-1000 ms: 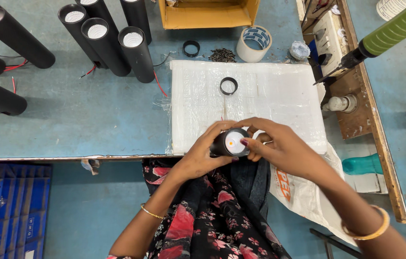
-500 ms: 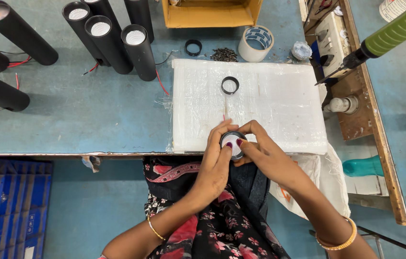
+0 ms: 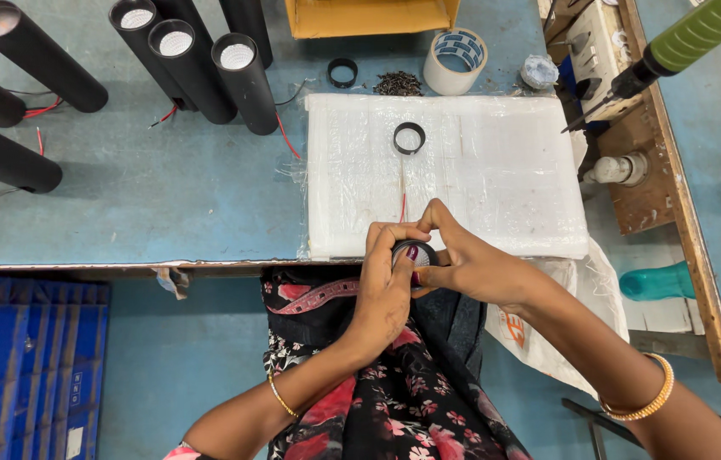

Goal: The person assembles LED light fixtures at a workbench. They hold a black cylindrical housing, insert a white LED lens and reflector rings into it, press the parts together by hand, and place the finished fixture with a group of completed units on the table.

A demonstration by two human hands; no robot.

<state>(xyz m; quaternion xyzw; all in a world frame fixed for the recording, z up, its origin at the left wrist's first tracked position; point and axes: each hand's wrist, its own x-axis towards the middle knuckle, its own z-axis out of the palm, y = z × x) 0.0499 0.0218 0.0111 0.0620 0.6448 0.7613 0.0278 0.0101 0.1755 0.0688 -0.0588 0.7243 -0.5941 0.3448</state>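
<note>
Two hands on one black tube fitting (image 3: 414, 253), held at near table edge, just over white foam sheet (image 3: 496, 179) border. Left hand (image 3: 387, 290) fingers curled around its rim; right hand (image 3: 467, 264) pinching opposite side. Red wire (image 3: 403, 207) runs up from it. Step looks like seating end piece; next move calls for steady twist or press. Open room: bare blue tabletop (image 3: 164, 187) left; loose black ring (image 3: 409, 137) ahead; cluttered wooden rack (image 3: 633, 170) crowds right.
</note>
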